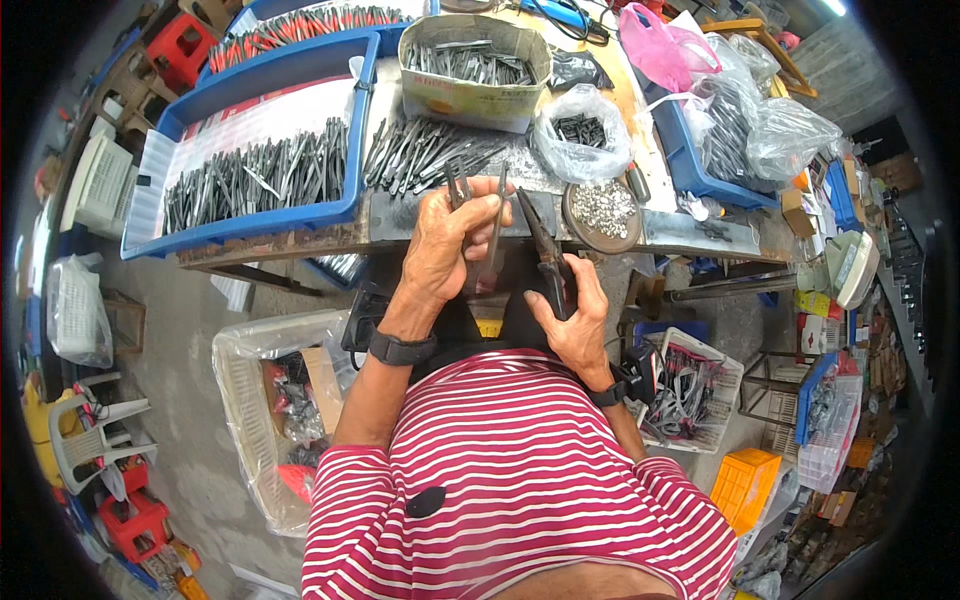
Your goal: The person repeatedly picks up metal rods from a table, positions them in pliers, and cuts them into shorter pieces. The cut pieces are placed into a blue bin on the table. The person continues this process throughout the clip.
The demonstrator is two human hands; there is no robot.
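In front of my chest, my left hand [447, 235] is closed round slim metal strips. One bright strip [497, 225] hangs down past the fingers, and dark narrow tips [457, 180] stick up above the knuckles. They resemble tweezer parts, but the exact kind is hard to make out. My right hand [580, 315] grips dark long-nosed pliers [545, 245] by the handles, jaws pointing up and left toward the strips. Just beyond, at the bench edge, lie a loose heap of similar dark strips [415, 160] and a round dish [600, 238] of small shiny metal bits.
A blue tray [290, 232] of metal strips stands left on the bench. A cardboard box [470, 108] of strips and a clear bag [590, 165] of small black parts sit behind. Baskets flank me on the floor: a lined one [232, 400] left, a white one [722, 395] right.
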